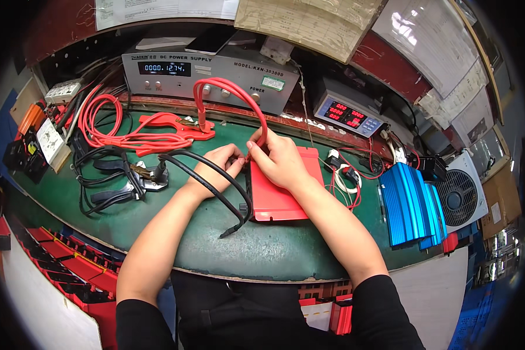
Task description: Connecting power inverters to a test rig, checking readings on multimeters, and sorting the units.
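Observation:
A flat red metal box point(277, 201) lies on the green bench, its left end facing my left hand. My right hand point(279, 160) rests over the box, with thumb and fingers closed round a thick red cable point(239, 90) at the box's left end. My left hand point(219, 165) is beside that end, fingertips pinched together close to the cable's end; what they hold is hidden. The red cable arches up and back to a red clamp point(172, 123). A thick black cable point(213, 169) loops from a black-handled clamp point(125, 181) across my left hand, its end low by the box.
At the back stand a large grey power supply point(210, 79) and a smaller meter point(349, 111) with red digits. Coiled red cable point(108, 131) lies at the left. Blue finned cases point(411, 204) and a fan point(461, 192) are at the right. Thin wires point(347, 178) lie beside the box.

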Available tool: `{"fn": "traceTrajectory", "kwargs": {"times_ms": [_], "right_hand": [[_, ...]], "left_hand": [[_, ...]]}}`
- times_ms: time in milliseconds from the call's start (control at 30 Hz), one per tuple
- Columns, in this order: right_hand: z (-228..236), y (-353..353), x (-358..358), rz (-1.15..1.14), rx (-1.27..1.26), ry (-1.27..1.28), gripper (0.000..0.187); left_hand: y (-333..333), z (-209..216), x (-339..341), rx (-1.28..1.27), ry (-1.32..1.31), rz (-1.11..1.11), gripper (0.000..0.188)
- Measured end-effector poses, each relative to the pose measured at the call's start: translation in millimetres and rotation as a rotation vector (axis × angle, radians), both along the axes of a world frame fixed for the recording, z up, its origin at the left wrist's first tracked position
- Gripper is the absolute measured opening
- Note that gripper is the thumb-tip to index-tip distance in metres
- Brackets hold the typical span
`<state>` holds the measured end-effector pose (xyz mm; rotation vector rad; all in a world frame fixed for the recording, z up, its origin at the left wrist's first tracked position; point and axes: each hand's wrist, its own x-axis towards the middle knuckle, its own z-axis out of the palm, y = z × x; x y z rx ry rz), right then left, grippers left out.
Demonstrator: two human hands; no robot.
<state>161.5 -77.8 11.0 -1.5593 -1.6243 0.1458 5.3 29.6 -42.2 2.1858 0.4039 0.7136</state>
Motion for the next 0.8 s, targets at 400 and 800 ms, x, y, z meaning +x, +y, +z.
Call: {"fn": "traceTrajectory", "kwargs": {"times_ms": [400, 800], "right_hand": [[1.5, -1.4, -0.8, -0.01, -0.006, 0.006, 0.013], [0.9, -1.7, 1.1, -0.002, -0.007, 0.021, 0.014]], "left_hand": [[1.0, -4.9, 1.5, 0.0, -0.032, 0.002, 0.017], [-0.2, 0.1, 0.0, -0.025, 0.007, -0.011, 0.016]]}}
